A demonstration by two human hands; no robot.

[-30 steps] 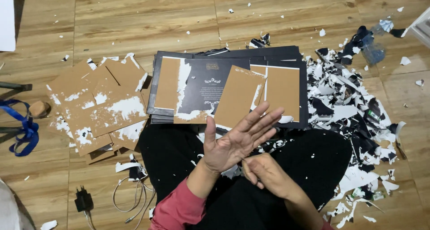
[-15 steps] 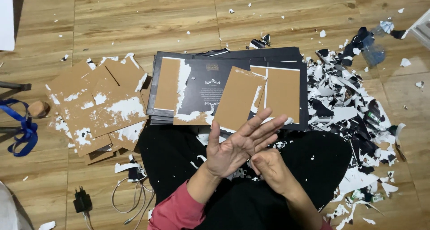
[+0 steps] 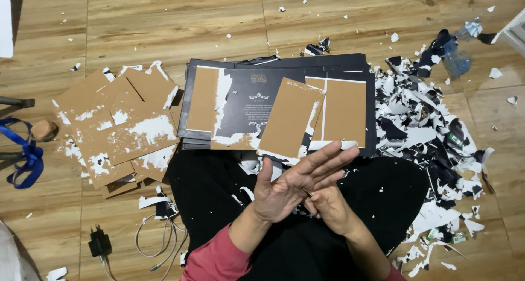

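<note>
Left hand is spread wide, palm up, fingers fanned toward the stack of black cards with brown cardboard panels, holding nothing. Right hand sits just beneath it, fingers curled and pinching a thin small object against the left palm; what it is cannot be told. Both hover over the black cloth lap. Peeled brown cardboard sheets lie on the wooden floor, torn black-and-white paper scraps opposite.

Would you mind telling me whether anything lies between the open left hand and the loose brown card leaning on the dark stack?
Nothing visible does: the left hand hovers just short of the brown card, with only scattered white scraps underneath.
</note>
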